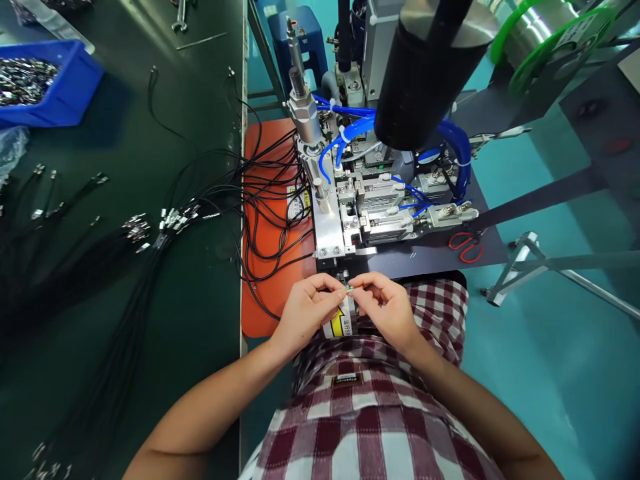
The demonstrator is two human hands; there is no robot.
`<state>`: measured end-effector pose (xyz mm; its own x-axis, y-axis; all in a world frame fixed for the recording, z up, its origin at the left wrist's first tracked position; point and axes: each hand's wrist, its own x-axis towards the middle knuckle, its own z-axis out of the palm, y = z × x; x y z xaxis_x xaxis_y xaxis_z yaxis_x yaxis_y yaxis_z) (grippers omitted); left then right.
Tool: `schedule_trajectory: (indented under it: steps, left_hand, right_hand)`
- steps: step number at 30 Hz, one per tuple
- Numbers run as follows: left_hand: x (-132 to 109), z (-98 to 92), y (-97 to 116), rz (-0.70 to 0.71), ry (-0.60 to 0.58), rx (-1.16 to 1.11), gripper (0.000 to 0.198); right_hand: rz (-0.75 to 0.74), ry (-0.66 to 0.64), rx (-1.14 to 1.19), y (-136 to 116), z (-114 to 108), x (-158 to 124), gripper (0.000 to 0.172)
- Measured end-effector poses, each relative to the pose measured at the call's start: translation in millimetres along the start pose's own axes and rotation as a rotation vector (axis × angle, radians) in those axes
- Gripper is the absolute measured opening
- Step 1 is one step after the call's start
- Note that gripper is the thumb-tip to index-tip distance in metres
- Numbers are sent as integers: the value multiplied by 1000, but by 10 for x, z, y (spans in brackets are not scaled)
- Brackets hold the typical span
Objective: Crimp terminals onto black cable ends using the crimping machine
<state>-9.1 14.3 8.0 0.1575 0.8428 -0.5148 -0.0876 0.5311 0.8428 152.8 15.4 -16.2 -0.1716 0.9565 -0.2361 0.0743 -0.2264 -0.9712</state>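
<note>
Nearest in the head view, a checked shirt (pixel 370 433), and just past it a left hand (pixel 306 308) and a right hand (pixel 391 313), meeting at the fingertips. Grip of each: thumb and forefinger pinched together, seemingly on one small part (pixel 349 290), too tiny to make out in full. Position of that part: between the two hands, near the front edge of the metal machine (pixel 385 225), beside a label (pixel 338 325) with yellow on it. For neat handling, probably best to pinch lightly by the edges, steady with one hand, adjust with the other, and check which way it faces before any turn. To the left, black cables (pixel 265 200) strung across an orange board (pixel 255 313) onto the dark counter (pixel 205 373); wise to leave slack and clear of the left forearm. Beyond, a blue bin (pixel 75 93) of metal pieces (pixel 27 80); to the right, red scissors (pixel 470 253), well apart from the pinch.
</note>
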Motion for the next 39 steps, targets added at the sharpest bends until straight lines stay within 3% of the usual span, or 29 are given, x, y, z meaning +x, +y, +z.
schedule_trajectory:
  steps: [4, 6, 8, 11, 14, 17, 20, 25, 30, 33, 39]
  left_hand:
    - [-17, 18, -23, 29, -5, 35, 24]
    - [-37, 39, -64, 159, 65, 111, 20]
    - [-60, 58, -109, 388, 151, 236, 12]
    - [-74, 67, -145, 626, 139, 363, 5]
    - [-49, 55, -129, 577, 59, 324, 5]
    - [-5, 40, -94, 391, 5, 160, 9]
    - [22, 26, -57, 203, -47, 3, 18]
    - [-4, -58, 42, 150, -63, 228, 18]
    - [46, -214, 12, 518, 70, 779, 11]
    - [143, -307, -95, 731, 95, 920, 19]
    - [219, -448, -215, 875, 20, 1166, 34]
  right_hand:
    - [-141, 62, -120, -50, 34, -13, 13]
    - [-33, 2, 19, -47, 56, -9, 15]
    - [127, -98, 238, -31, 71, -2, 20]
    - [235, -189, 444, -13, 72, -9, 24]
    - [192, -136, 411, -25, 60, -45, 24]
    - [127, -75, 271, -35, 56, -77, 24]
    - [115, -96, 248, -11, 55, -64, 23]
    - [123, -115, 207, 9, -11, 44, 22]
    - [135, -60, 131, 65, -88, 219, 22]
    - [148, -59, 133, 147, -85, 315, 22]
    - [185, -81, 131, 222, -38, 383, 24]
